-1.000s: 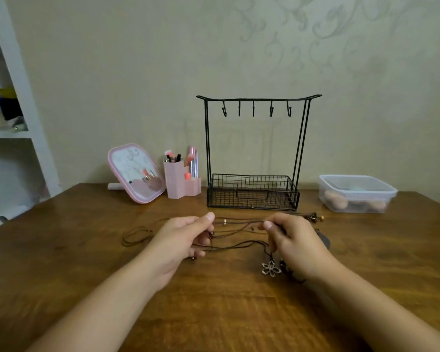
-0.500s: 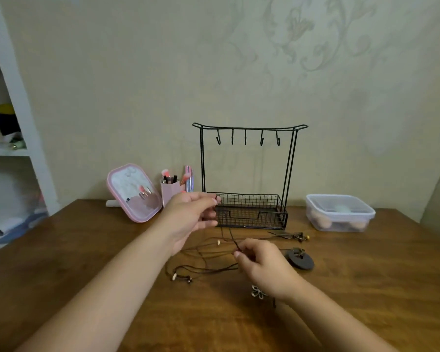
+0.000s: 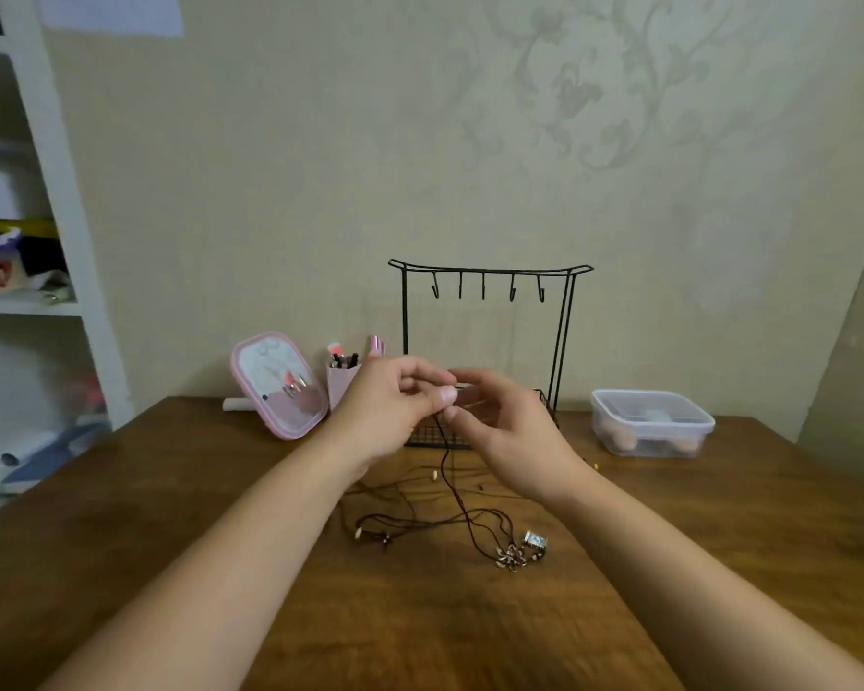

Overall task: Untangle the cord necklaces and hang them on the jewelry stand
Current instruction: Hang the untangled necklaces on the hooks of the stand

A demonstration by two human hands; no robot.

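Both forearms are showing bare from the frame's lower edge up to the wrists, with no sleeves reaching into view. The left hand [image 3: 390, 406] and right hand [image 3: 515, 436] are wearing no rings, watch or gloves.

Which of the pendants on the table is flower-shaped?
The flower pendant, nearest the camera, with looped petals. The rectangular silver pendant lies just right of it; small beads lie farther left.

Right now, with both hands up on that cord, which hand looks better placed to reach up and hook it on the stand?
Probably the right hand: it sits directly below the empty hooks of the jewelry stand. The left hand is off to the stand's left edge, pinching the cord.
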